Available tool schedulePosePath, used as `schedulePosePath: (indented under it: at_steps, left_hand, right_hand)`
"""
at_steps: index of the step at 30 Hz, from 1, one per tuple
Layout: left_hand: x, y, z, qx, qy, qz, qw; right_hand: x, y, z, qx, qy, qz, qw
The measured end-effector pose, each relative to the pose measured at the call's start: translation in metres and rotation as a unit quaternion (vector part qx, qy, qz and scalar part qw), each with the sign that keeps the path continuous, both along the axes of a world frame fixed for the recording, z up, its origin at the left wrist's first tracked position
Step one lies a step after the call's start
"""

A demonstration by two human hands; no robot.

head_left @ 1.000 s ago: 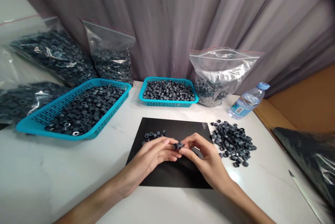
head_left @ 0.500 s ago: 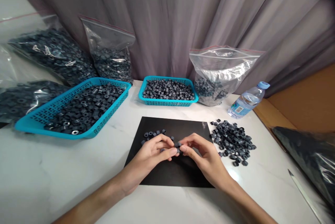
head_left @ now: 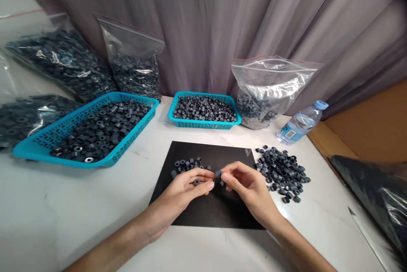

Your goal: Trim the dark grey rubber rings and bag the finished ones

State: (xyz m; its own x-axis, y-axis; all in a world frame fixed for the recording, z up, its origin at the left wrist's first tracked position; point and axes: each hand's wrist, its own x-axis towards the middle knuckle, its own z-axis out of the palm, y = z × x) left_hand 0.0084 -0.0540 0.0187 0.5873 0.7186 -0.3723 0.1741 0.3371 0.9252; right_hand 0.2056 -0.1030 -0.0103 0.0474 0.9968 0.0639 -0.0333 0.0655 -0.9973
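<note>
Over a black mat (head_left: 219, 214), my left hand (head_left: 182, 187) and my right hand (head_left: 249, 189) face each other with fingertips close together. The thumb and finger of my right hand pinch a small dark grey ring (head_left: 218, 174). Beneath it another small dark piece (head_left: 221, 183) shows at the fingertips, partly hidden. My left hand is curled closed, with a dark grey ring (head_left: 197, 182) visible between its thumb and index finger. Just behind the left fingers, a group of similar rings (head_left: 187, 164) lies on the mat.
A loose pile of dark rings (head_left: 282, 172) lies right of the mat. Blue baskets of rings stand at left (head_left: 111, 161) and back (head_left: 206, 124). Filled zip bags (head_left: 136, 68) line the curtain. A water bottle (head_left: 300, 123) and a pointed metal tool (head_left: 365, 234) are at the right.
My fingertips have come slightly apart. The ring in my right fingers now sits clear of my left thumb, slightly higher and to the right.
</note>
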Motion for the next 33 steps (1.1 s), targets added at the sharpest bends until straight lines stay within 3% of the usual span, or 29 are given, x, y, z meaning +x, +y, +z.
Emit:
schedulePosePath:
  at_steps: [6,13,18,26,33]
  left_hand:
    - [-0.001,-0.003,0.007,0.062,0.052,-0.038,0.996]
    - [0.0,-0.002,-0.001,0.013,-0.003,-0.044,0.999]
    - [-0.004,0.003,-0.004,0.044,0.002,-0.032,0.998]
    - [-0.002,0.003,-0.008,0.092,-0.064,-0.053,0.992]
    - [0.001,0.003,-0.019,0.12,-0.058,-0.036,0.99]
  right_hand:
    - [0.001,0.0,0.001,-0.008,0.015,0.01,1.0]
    - [-0.002,-0.002,0.001,-0.016,0.022,0.041,0.999]
    - [-0.004,-0.004,0.002,-0.033,0.009,0.065,0.997]
    - [-0.007,-0.003,0.0,-0.031,0.009,0.031,0.999]
    - [-0.011,-0.004,-0.006,-0.037,0.003,0.026,0.999]
